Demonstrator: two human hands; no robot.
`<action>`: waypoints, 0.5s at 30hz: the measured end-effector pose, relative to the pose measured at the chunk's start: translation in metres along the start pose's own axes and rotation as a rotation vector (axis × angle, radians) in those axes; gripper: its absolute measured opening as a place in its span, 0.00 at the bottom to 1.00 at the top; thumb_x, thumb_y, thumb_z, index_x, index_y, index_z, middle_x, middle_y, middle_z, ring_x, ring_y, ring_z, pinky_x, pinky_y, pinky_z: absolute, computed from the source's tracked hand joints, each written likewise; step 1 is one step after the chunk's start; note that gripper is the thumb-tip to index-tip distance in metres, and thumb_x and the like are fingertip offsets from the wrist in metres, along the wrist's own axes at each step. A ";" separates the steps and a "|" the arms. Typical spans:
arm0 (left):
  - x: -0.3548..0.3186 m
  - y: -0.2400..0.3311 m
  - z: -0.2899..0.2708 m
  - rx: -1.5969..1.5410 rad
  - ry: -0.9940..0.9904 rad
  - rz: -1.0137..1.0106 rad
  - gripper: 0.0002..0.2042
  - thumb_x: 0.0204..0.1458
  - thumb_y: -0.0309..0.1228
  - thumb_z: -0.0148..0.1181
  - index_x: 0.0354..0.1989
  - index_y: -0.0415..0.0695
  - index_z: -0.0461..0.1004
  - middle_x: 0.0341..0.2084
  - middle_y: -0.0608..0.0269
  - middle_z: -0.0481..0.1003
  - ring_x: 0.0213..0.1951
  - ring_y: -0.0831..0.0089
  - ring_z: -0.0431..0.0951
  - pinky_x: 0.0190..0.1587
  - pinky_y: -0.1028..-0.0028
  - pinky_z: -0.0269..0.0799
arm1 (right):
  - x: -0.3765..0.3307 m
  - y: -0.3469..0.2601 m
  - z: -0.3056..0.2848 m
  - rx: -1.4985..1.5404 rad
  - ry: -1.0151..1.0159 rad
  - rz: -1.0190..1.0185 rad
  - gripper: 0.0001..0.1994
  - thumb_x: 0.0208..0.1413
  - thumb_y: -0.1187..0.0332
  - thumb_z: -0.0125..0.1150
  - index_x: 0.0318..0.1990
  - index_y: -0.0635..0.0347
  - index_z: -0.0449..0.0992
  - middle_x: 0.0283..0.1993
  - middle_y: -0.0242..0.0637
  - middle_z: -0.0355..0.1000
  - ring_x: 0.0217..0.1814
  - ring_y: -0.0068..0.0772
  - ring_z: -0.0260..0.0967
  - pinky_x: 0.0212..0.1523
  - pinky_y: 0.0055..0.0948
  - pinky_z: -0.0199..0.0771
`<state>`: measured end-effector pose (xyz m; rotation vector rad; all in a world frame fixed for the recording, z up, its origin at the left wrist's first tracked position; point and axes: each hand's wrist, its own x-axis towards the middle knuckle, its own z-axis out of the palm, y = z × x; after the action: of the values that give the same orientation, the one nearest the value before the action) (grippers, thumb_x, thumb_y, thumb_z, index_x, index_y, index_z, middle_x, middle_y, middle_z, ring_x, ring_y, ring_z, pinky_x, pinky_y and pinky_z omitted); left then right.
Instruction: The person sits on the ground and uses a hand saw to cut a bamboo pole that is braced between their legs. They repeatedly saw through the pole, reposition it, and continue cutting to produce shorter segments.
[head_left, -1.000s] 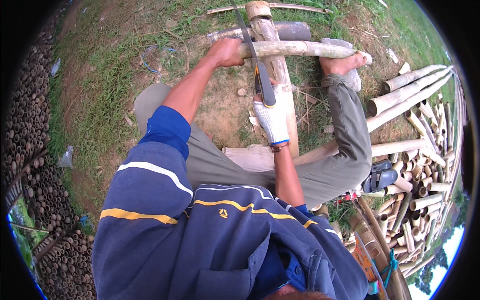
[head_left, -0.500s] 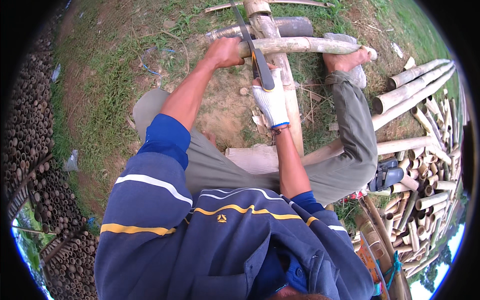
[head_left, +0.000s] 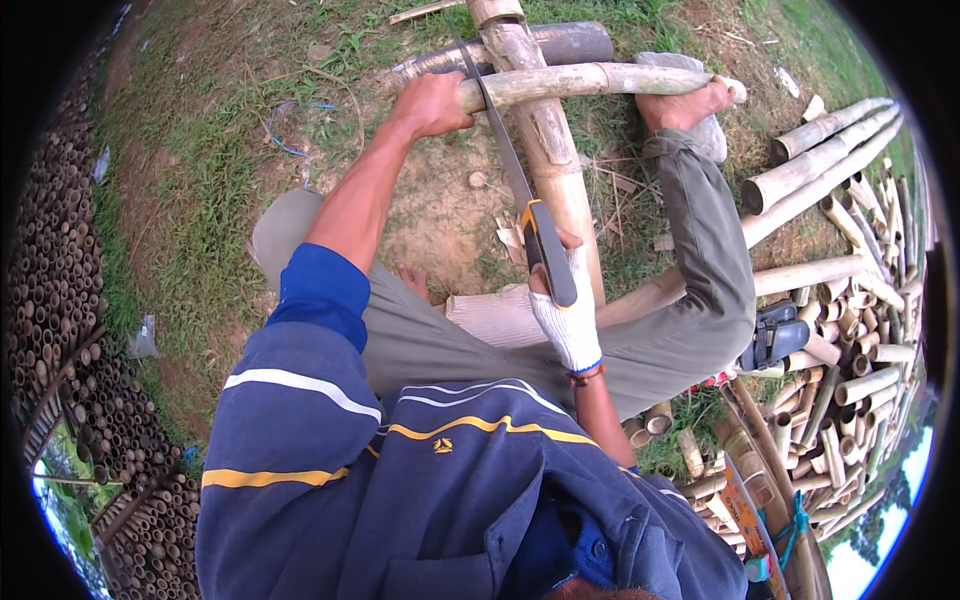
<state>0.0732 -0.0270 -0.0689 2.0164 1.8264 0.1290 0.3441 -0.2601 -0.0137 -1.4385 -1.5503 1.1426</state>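
A pale bamboo pole (head_left: pixel 560 82) lies crosswise over a thicker bamboo support (head_left: pixel 548 150). My bare left hand (head_left: pixel 436 105) is wrapped round the pole's left end. In its white fingerless-looking glove, my right hand (head_left: pixel 566 312) grips the black and orange handle of a hand saw (head_left: pixel 515 170). The saw's blade crosses the pole just right of my left hand, its tip pointing away from me. My bare foot (head_left: pixel 690 105) presses on the pole's right end.
Behind the pole lies a dark bamboo length (head_left: pixel 560 44), and a grey stone (head_left: pixel 710 138) sits under my foot. Cut bamboo pieces (head_left: pixel 860 385) pile up at right, near black sandals (head_left: pixel 776 335). Stacked bamboo (head_left: pixel 60 260) fills the left. Another saw (head_left: pixel 745 510) is at lower right.
My right hand has pulled the saw back toward me, so more of its blade shows. My left hand still grips the pole; the whole view has shifted slightly.
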 end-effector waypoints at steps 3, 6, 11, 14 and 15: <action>0.005 0.015 -0.005 0.025 -0.001 0.008 0.29 0.39 0.43 0.75 0.51 0.41 0.79 0.42 0.42 0.85 0.46 0.46 0.86 0.55 0.54 0.81 | 0.095 0.024 0.050 0.143 0.074 -0.029 0.27 0.57 0.76 0.64 0.65 0.59 0.66 0.49 0.46 0.75 0.49 0.38 0.76 0.54 0.35 0.77; 0.003 0.011 -0.007 0.022 0.048 0.027 0.29 0.38 0.43 0.76 0.50 0.43 0.80 0.42 0.43 0.85 0.47 0.45 0.85 0.54 0.53 0.81 | 0.124 0.017 0.055 0.161 0.037 0.006 0.28 0.56 0.75 0.65 0.65 0.58 0.66 0.48 0.45 0.76 0.47 0.39 0.76 0.53 0.36 0.77; 0.001 0.006 -0.017 0.008 -0.031 -0.014 0.29 0.38 0.44 0.75 0.52 0.46 0.81 0.43 0.44 0.85 0.47 0.48 0.86 0.54 0.55 0.81 | 0.011 0.012 0.018 0.047 0.057 -0.027 0.32 0.54 0.75 0.64 0.68 0.61 0.65 0.50 0.45 0.74 0.43 0.40 0.75 0.53 0.36 0.77; -0.003 0.006 -0.007 -0.013 -0.041 -0.034 0.29 0.39 0.43 0.74 0.53 0.45 0.81 0.42 0.43 0.85 0.46 0.48 0.86 0.54 0.56 0.81 | -0.058 -0.019 -0.015 0.022 0.002 0.138 0.32 0.52 0.79 0.62 0.68 0.61 0.66 0.45 0.41 0.70 0.40 0.30 0.72 0.51 0.29 0.76; -0.003 0.004 -0.004 -0.029 -0.038 -0.045 0.29 0.39 0.43 0.74 0.52 0.44 0.81 0.42 0.43 0.85 0.46 0.48 0.86 0.54 0.56 0.81 | -0.065 -0.026 -0.020 0.015 -0.007 0.201 0.32 0.52 0.79 0.62 0.68 0.61 0.66 0.45 0.41 0.70 0.40 0.30 0.72 0.50 0.29 0.75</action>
<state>0.0747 -0.0294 -0.0633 1.9436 1.8348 0.1026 0.3611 -0.3220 0.0211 -1.6095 -1.4230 1.2741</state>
